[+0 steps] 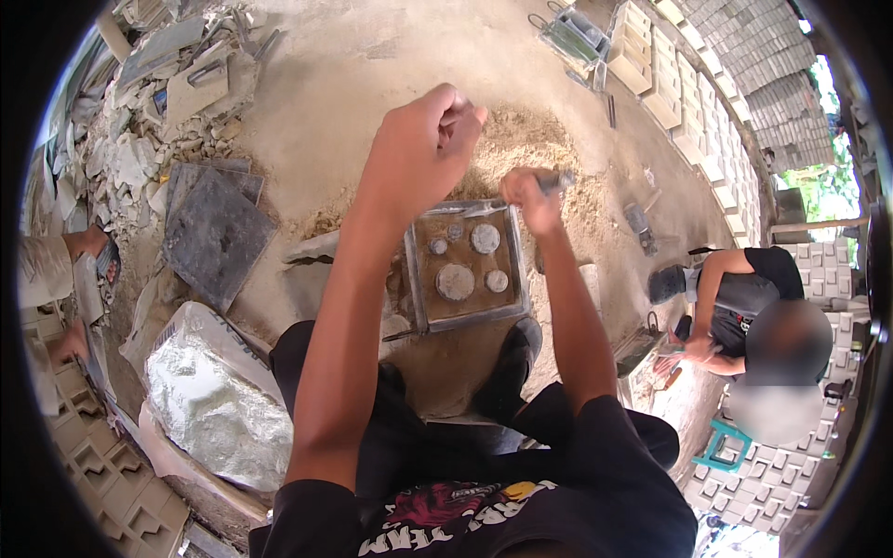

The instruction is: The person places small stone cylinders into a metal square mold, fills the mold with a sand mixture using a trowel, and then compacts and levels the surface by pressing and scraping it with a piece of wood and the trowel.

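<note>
A square metal frame mould (416,270) sits between my feet, filled with brown sandy material. Several grey round discs of different sizes, among them a large one (456,282), are set in that fill. My left hand (428,144) is raised above and beyond the mould's far left corner, fingers curled in; whatever may be inside the fist is hidden. At the far right corner, my right hand (530,197) is closed round a short grey piece (560,180), whose end sticks out to the right. Its exact kind does not show.
Loose sand (526,139) lies beyond the mould. Dark square plates (219,237) and an open sack of pale powder (209,400) stand left, near rubble (121,177). Rows of pale blocks (651,74) line the far right. A co-worker (744,298) crouches right; another person's foot (98,246) shows left.
</note>
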{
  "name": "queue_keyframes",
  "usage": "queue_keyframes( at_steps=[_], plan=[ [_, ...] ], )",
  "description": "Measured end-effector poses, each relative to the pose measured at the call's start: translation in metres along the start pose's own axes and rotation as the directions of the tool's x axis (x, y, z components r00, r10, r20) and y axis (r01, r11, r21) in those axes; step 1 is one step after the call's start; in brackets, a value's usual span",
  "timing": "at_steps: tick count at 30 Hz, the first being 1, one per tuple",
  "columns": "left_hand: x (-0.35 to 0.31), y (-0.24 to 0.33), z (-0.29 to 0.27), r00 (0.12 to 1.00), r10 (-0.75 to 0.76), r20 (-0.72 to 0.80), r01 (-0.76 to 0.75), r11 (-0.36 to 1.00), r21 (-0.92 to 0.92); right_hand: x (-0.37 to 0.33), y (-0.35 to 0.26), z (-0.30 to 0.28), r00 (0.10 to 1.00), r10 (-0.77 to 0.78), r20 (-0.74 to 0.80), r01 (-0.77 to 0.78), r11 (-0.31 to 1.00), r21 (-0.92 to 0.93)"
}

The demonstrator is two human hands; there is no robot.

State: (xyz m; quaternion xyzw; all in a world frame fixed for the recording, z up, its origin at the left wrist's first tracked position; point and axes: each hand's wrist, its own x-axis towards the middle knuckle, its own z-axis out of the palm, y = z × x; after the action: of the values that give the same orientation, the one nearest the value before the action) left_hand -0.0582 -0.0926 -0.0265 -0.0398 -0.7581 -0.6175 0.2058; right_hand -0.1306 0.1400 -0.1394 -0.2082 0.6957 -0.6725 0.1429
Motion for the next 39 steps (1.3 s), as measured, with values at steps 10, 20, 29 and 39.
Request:
queue_keyframes(
  at_steps=[10, 20, 29, 39],
  plan=[
    [0.000, 0.003, 0.007, 0.998, 0.006, 0.060, -0.005, 1.000, -0.006, -0.012, 0.009, -0.013, 0.976, 0.041, -0.215, -0.050, 0.998, -0.038],
    [0.000, -0.001, 0.011, 0.996, 0.025, 0.083, -0.031, 0.997, 0.069, 0.003, -0.010, -0.007, 0.987, 0.077, 0.142, -0.085, 0.995, 0.055],
    [-0.004, -0.004, 0.004, 0.996, -0.006, 0.094, -0.002, 0.996, 0.088, -0.034, -0.026, 0.032, 0.957, 0.183, 0.226, -0.104, 0.941, -0.321],
    [-0.005, -0.005, 0.004, 0.996, 0.024, 0.091, -0.034, 0.994, 0.102, -0.032, -0.009, 0.039, 0.929, 0.240, 0.282, -0.175, 0.956, -0.237]
  ],
)
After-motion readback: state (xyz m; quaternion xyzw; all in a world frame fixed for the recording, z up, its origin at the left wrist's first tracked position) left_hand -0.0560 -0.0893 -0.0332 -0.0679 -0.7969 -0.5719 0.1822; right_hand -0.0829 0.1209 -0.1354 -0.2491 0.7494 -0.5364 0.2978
